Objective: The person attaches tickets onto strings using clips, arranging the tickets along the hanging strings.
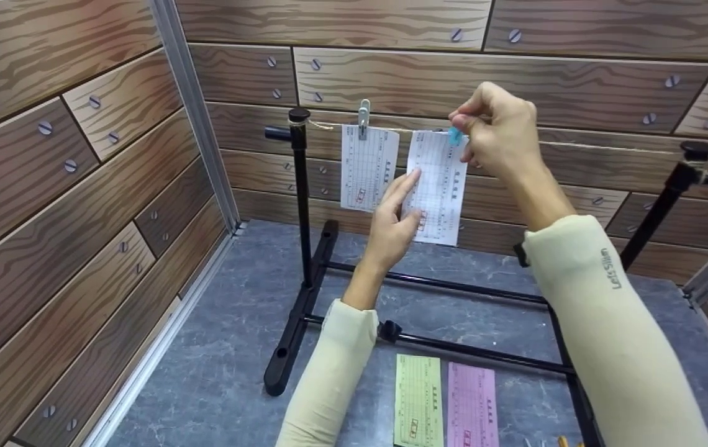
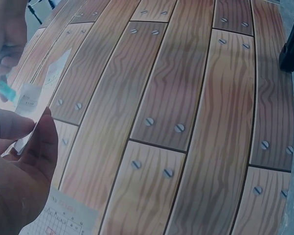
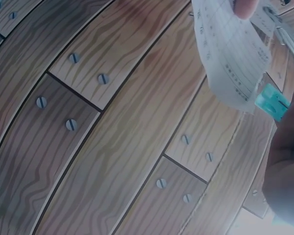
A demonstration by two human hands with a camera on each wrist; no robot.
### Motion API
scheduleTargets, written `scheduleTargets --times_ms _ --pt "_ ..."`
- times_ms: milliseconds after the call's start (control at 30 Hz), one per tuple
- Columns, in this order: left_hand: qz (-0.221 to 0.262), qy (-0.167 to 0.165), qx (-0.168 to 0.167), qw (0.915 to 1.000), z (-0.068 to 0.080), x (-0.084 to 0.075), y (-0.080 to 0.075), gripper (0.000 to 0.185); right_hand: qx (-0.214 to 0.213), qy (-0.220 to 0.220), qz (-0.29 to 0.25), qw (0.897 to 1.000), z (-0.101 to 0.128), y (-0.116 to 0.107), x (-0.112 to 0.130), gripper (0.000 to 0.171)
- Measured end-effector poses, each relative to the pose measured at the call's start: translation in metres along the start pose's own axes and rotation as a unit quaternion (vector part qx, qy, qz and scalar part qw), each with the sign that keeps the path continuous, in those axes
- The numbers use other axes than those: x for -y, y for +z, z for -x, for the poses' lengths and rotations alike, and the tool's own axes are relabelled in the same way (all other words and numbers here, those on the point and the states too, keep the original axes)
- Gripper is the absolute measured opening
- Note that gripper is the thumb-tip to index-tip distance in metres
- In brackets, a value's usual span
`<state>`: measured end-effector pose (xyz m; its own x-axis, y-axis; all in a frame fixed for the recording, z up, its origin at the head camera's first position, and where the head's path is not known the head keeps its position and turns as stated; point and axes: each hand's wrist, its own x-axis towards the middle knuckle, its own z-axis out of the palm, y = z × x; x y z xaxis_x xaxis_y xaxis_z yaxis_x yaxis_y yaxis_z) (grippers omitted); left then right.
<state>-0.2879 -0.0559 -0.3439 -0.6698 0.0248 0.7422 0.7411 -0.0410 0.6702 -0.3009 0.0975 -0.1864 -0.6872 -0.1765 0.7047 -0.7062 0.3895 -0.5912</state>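
Note:
My left hand [image 1: 391, 226] pinches a white printed slip [image 1: 438, 180] by its left edge, thumb on the front face and fingers behind. The slip hangs upright, its top edge along a thin string [image 1: 608, 148]. At its upper right corner my right hand [image 1: 506, 127] pinches a small light-blue clothespin [image 1: 454, 136] between thumb and forefinger. In the right wrist view the jaws of the clothespin [image 3: 271, 101] are right at the slip's top edge. To the left, a second white slip [image 1: 369, 167] hangs from the string under a grey clothespin [image 1: 363, 118].
The string runs between two black posts [image 1: 300, 198] of a black metal stand [image 1: 466, 285]. A green slip [image 1: 418, 400] and a pink slip [image 1: 472, 403] lie on the grey marbled surface [image 1: 205, 347] in front. Wood-patterned walls [image 1: 360, 74] stand behind and at the sides.

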Motion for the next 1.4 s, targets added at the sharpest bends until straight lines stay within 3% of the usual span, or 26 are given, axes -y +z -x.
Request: scheduleTargets --times_ms 233,500,733,1067,1267,1400 --pt "0.019 -0.009 0.002 0.9998 0.004 0.0 0.003 0.064 0.027 0.019 0.007 0.999 -0.005 0.011 0.001 0.009" --pt "0.021 -0.004 0.001 0.9998 -0.006 -0.004 0.006 0.064 0.07 0.058 0.071 0.993 -0.015 0.012 0.007 0.008" --pt "0.011 -0.003 -0.008 0.9999 -0.007 -0.006 0.007 0.064 0.121 0.118 0.098 0.981 -0.017 0.01 0.011 0.026" --pt "0.032 0.003 -0.002 0.9995 -0.006 -0.008 0.005 0.065 0.145 0.187 0.041 0.971 -0.02 0.005 0.013 0.056" --pt "0.043 -0.01 -0.004 0.999 -0.004 -0.006 0.009 0.068 0.135 0.187 0.03 0.972 -0.015 -0.001 0.01 0.063" --pt "0.028 0.0 -0.008 0.9996 0.003 -0.002 0.01 0.068 0.113 0.179 0.009 0.977 -0.01 -0.006 0.009 0.061"
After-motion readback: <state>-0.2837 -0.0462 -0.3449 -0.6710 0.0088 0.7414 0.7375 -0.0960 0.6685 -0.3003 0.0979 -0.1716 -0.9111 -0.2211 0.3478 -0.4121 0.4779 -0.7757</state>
